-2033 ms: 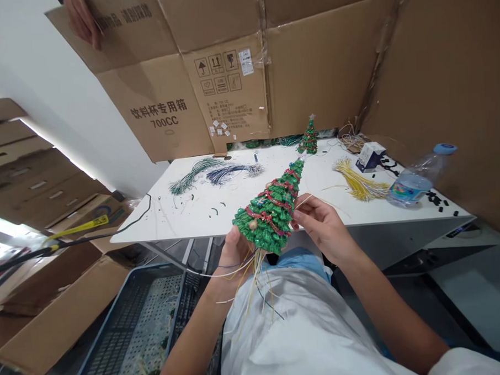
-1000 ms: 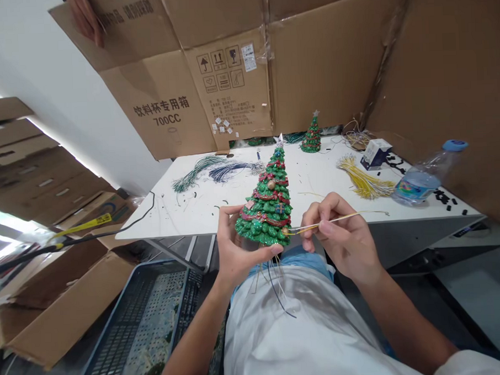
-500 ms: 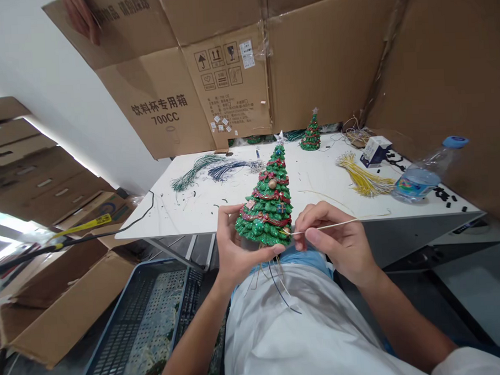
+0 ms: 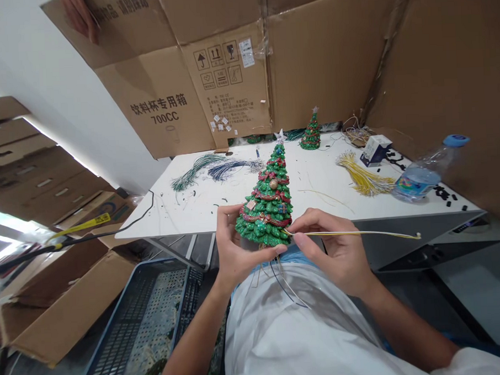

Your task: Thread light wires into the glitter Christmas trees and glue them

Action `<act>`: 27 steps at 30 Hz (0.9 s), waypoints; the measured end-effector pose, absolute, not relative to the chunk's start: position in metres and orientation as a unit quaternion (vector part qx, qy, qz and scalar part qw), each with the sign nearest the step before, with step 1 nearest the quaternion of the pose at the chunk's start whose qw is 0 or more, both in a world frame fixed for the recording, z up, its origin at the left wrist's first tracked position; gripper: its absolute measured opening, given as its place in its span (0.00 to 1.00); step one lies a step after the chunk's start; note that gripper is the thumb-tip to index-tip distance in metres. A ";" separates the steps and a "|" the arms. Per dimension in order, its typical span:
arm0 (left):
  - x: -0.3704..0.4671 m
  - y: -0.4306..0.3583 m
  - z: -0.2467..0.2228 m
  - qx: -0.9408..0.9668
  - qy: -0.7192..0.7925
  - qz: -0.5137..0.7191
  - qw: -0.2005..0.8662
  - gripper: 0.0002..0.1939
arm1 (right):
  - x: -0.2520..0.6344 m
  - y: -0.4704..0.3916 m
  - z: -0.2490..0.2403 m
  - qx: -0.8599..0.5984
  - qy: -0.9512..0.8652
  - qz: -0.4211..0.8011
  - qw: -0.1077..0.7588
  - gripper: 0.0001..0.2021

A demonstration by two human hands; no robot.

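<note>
Right hand (image 4: pixel 338 251) pinches a pale wire (image 4: pixel 372 233) between thumb and fingers at the ornament tree's (image 4: pixel 267 200) lower right edge; left hand (image 4: pixel 239 250) cups its base, holding it upright before the bench (image 4: pixel 185 218). Rightward, the wire trails roughly square to the tree's axis.

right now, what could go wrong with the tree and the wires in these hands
The yellow and white wires are pinched by the right hand close to the lower edge of the green tree; being thin, they might bend or slip.
The tree appears supported mainly by the left hand near its base, so a loosened grip could drop it.
The loose wires hanging beneath the tree could tangle or snag.
</note>
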State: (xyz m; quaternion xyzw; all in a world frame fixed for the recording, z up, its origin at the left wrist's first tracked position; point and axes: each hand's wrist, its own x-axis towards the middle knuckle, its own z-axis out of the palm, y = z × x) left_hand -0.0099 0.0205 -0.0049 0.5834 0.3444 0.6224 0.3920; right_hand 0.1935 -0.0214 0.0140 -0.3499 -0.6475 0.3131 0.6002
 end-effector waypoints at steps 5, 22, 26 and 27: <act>-0.010 0.021 -0.006 0.587 0.346 0.627 0.379 0.49 | 0.189 -0.022 0.014 -0.362 -0.666 0.240 0.606 0.03; -0.008 0.022 -0.004 0.596 0.348 0.643 0.333 0.49 | 0.188 -0.020 0.017 -0.347 -0.695 0.108 0.621 0.08; -0.009 0.023 -0.005 0.597 0.346 0.647 0.325 0.49 | 0.188 -0.019 0.017 -0.347 -0.708 0.063 0.612 0.08; -0.009 0.023 -0.005 0.597 0.345 0.649 0.322 0.49 | 0.188 -0.019 0.017 -0.345 -0.712 0.047 0.610 0.08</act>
